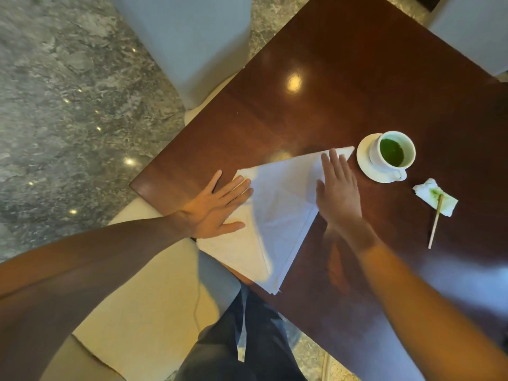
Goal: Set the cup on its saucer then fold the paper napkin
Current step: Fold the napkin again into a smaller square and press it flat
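Note:
A white cup (pixel 392 152) with green liquid stands on its white saucer (pixel 364 158) on the dark wooden table (pixel 316 105). To its left lies a white paper napkin (pixel 277 215), folded into a triangle, its lower corner hanging over the table's near edge. My left hand (pixel 214 207) lies flat on the napkin's left side, fingers spread. My right hand (pixel 336 188) presses flat on the napkin's upper right part, close to the saucer. Neither hand holds anything.
A crumpled, green-stained tissue (pixel 435 198) with a thin wooden stick (pixel 435 221) lies right of the saucer. Grey covered chairs (pixel 187 42) stand at the table's far sides; a cream seat (pixel 143 312) is below me. My dark trousers (pixel 247 339) show underneath.

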